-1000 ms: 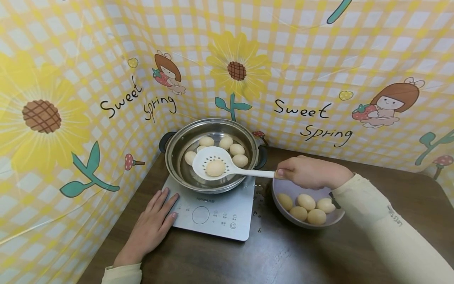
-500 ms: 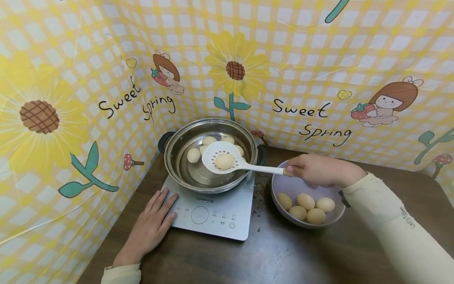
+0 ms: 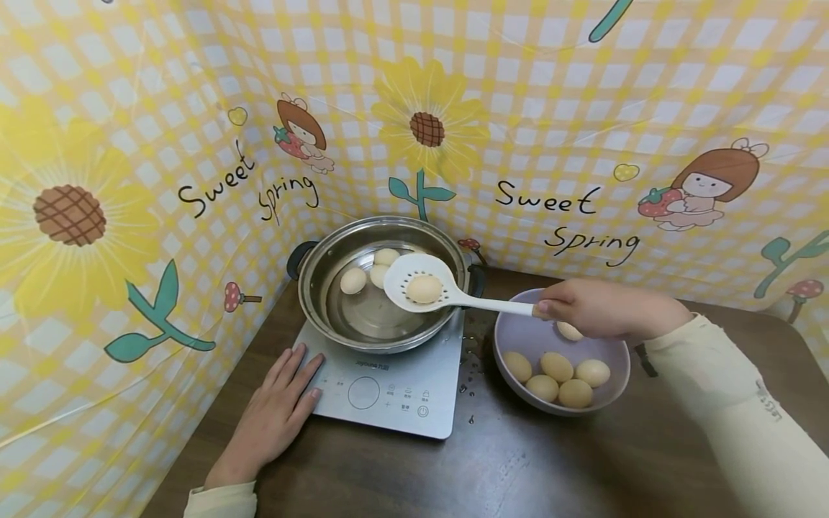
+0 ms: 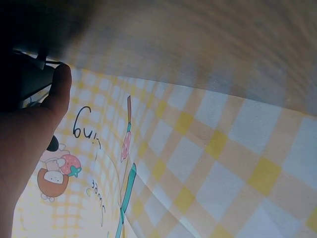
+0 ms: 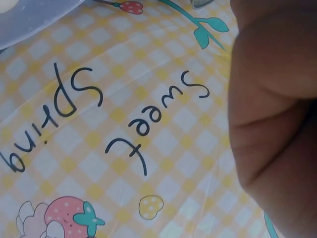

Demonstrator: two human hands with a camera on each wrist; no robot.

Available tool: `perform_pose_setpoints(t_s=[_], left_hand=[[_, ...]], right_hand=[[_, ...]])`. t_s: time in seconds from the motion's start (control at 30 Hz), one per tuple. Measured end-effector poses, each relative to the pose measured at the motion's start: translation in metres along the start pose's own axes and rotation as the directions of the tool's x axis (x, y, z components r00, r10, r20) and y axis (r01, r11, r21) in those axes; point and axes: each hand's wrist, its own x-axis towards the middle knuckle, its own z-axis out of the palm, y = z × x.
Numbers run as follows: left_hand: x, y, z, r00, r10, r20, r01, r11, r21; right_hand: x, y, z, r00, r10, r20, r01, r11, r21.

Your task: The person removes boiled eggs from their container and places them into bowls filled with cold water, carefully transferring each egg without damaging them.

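Note:
My right hand (image 3: 605, 309) grips the handle of a white slotted spoon (image 3: 422, 267). One egg (image 3: 424, 289) lies in the spoon's bowl, above the right part of the steel pot (image 3: 317, 320). Several eggs (image 3: 353, 281) sit in the pot; the spoon covers some of that side. Under my right hand stands a purple bowl (image 3: 508, 331) with several eggs (image 3: 557, 366), one of them partly covered by the hand. My left hand (image 3: 275, 410) lies flat with fingers extended, its fingertips on the left edge of the induction cooker (image 3: 414, 424).
The pot stands on the cooker, its black side handles (image 3: 300, 259) sticking out. Water drops (image 3: 470, 394) dot the brown wooden table (image 3: 512, 475) between cooker and bowl. A yellow checked cloth (image 3: 544, 86) with printed flowers hangs close behind and to the left.
The right hand has moved right, carrying the slotted spoon and its egg from the middle of the pot towards the pot's right rim. The left hand has stayed in place.

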Motion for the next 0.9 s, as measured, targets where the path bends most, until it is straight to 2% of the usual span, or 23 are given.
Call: perform_pose_setpoints(t_s=[0.3, 0.53, 0.77, 0.9], left_hand=[[0.0, -0.003, 0.003, 1.0, 0.006, -0.005, -0.006, 1.0, -0.002], [0.0, -0.003, 0.002, 1.0, 0.006, -0.006, -0.006, 1.0, -0.006], [0.0, -0.001, 0.001, 1.0, -0.001, 0.007, 0.001, 1.0, -0.012], [0.001, -0.002, 0.001, 1.0, -0.003, 0.01, 0.004, 1.0, -0.01]], right_hand=[[-0.009, 0.011, -0.002, 1.0, -0.015, -0.028, 0.015, 1.0, -0.013], [-0.016, 0.02, -0.003, 1.0, 0.011, -0.022, -0.01, 0.999, 0.042], [-0.023, 0.027, -0.003, 0.997, 0.073, -0.001, -0.072, 0.985, 0.156], [-0.027, 0.029, -0.003, 0.998, 0.066, 0.0, -0.065, 0.983, 0.174]])
